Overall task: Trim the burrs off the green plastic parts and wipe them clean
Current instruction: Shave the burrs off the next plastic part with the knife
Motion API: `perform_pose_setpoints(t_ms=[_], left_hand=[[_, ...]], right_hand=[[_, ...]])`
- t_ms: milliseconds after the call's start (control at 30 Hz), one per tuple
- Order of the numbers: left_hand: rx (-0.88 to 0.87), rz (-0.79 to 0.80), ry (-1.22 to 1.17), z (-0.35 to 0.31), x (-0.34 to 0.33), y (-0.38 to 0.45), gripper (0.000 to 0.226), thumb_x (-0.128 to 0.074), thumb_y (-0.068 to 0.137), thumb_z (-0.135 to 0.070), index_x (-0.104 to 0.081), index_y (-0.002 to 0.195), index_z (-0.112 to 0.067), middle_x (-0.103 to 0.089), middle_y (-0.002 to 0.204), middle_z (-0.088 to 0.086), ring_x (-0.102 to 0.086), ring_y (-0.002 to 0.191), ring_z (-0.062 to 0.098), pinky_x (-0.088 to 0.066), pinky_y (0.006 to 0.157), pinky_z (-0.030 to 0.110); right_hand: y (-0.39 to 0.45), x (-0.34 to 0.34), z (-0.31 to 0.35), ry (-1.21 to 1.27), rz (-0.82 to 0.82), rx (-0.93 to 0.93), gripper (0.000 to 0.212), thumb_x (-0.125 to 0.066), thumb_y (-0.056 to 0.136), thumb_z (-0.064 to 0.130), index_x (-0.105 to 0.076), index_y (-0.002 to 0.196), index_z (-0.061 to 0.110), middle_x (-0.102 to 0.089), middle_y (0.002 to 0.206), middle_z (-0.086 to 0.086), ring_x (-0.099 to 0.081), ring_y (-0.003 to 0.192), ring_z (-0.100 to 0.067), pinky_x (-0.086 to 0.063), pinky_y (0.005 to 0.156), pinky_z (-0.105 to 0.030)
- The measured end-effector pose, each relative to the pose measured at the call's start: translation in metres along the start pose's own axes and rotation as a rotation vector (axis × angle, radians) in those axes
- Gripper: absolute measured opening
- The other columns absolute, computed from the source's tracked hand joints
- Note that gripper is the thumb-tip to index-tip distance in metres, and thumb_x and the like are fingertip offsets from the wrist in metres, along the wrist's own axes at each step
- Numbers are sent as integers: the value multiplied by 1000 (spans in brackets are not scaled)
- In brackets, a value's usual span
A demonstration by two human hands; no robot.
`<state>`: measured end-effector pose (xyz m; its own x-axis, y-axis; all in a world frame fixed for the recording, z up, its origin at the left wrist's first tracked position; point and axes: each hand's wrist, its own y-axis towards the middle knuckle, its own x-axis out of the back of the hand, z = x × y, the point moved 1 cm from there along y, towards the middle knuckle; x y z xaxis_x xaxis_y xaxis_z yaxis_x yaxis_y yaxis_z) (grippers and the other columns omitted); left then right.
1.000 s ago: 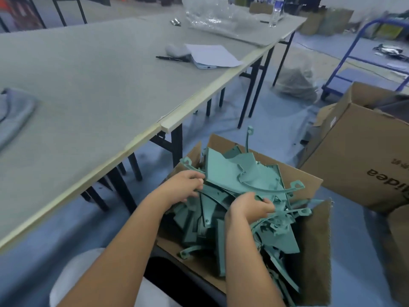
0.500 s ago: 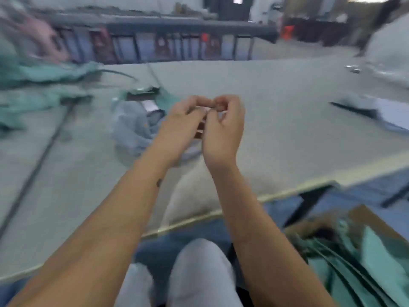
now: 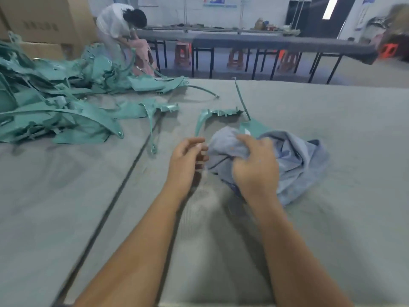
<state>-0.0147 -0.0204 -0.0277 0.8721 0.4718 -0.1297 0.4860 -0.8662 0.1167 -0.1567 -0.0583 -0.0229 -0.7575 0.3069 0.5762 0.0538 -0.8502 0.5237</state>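
A crumpled blue-grey cloth (image 3: 294,158) lies on the grey table (image 3: 332,134) in front of me. My right hand (image 3: 254,165) grips its left fold. Just left of the cloth is my left hand (image 3: 188,158), its fingers loosely curled and holding nothing that I can see. One green plastic part (image 3: 219,114) lies just behind the cloth, partly tucked under it. A second green part (image 3: 152,111) rests to its left. A big heap of green parts (image 3: 51,103) covers the table's far left.
A dark seam (image 3: 124,180) runs between two tabletops on my left. A person in white (image 3: 117,25) bends over near cardboard boxes (image 3: 44,21) at the back left. Long dark tables (image 3: 265,43) with stools under them stand behind.
My view swung from the box of green parts on the floor to the tabletop. Both hands left the box, met above the table, and now the right one has taken hold of the cloth.
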Motion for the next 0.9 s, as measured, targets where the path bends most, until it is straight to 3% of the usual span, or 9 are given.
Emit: perform_pose_setpoints(t_ms=[100, 233, 300, 367, 467, 600, 733, 800, 900], left_hand=[[-21, -60, -7, 4, 4, 8, 21, -45, 97, -5, -63, 94, -16, -66, 82, 4, -60, 59, 5, -47, 54, 17], [-12, -85, 136, 13, 6, 11, 23, -47, 93, -4, -65, 91, -16, -69, 85, 4, -62, 66, 3, -48, 61, 16], [-12, -95, 190, 15, 5, 13, 23, -49, 91, -7, -66, 87, -22, -70, 87, 2, -61, 72, 7, -49, 64, 19], [-31, -104, 239, 16, 5, 15, 24, -51, 89, -10, -66, 84, -27, -70, 85, -1, -58, 67, 7, -48, 60, 21], [-65, -111, 349, 18, 5, 15, 24, -50, 89, -14, -65, 84, -32, -68, 88, -5, -57, 67, 13, -47, 59, 30], [-149, -114, 508, 16, 8, 12, 24, -47, 87, -12, -65, 86, -28, -61, 94, -9, -59, 101, 33, -51, 88, 50], [-215, -110, 523, 17, 9, 7, 30, -46, 83, -8, -62, 80, -33, -61, 91, -11, -58, 101, 31, -49, 90, 49], [-237, -94, 512, 16, 6, 11, 32, -46, 81, -7, -62, 77, -35, -58, 94, -15, -58, 102, 30, -49, 91, 46], [-253, -71, 562, 12, -1, 33, 37, -48, 83, -3, -64, 88, -36, -52, 111, -13, -53, 111, 16, -45, 97, 35]], right_hand=[[16, 31, -16, 162, -312, -131, 36, -51, 83, 4, -65, 112, 18, -48, 96, 2, -49, 84, -21, -31, 77, -5], [42, 71, -43, 114, -480, -247, 49, -55, 85, 3, -56, 131, 20, -43, 96, 8, -49, 109, -33, -35, 89, -27], [51, 84, -52, 67, -597, -413, 60, -52, 84, 3, -46, 139, 24, -40, 119, 5, -46, 113, -26, -34, 97, -27], [57, 90, -55, -161, -619, -620, 71, -52, 79, 9, -33, 145, 25, -23, 148, -14, -32, 133, -27, -26, 109, -40], [61, 84, -28, -298, -635, -492, 67, -45, 78, 13, -35, 144, 20, -32, 145, -20, -32, 134, -35, -24, 105, -48], [57, 16, 24, -286, -136, 35, 41, -44, 91, 16, -54, 129, 25, -51, 123, -11, -48, 113, -30, -33, 87, -36], [33, -41, 12, -428, 518, 10, 44, -29, 102, 42, -35, 145, 36, -38, 143, -16, -30, 134, -33, -23, 109, -47], [24, -52, -3, -570, 599, 81, 45, -25, 102, 47, -36, 143, 33, -37, 147, -11, -25, 138, -30, -18, 109, -51], [25, -49, -13, -536, 502, 165, 38, -32, 100, 43, -52, 131, 33, -51, 136, 0, -36, 129, -24, -22, 103, -48]])
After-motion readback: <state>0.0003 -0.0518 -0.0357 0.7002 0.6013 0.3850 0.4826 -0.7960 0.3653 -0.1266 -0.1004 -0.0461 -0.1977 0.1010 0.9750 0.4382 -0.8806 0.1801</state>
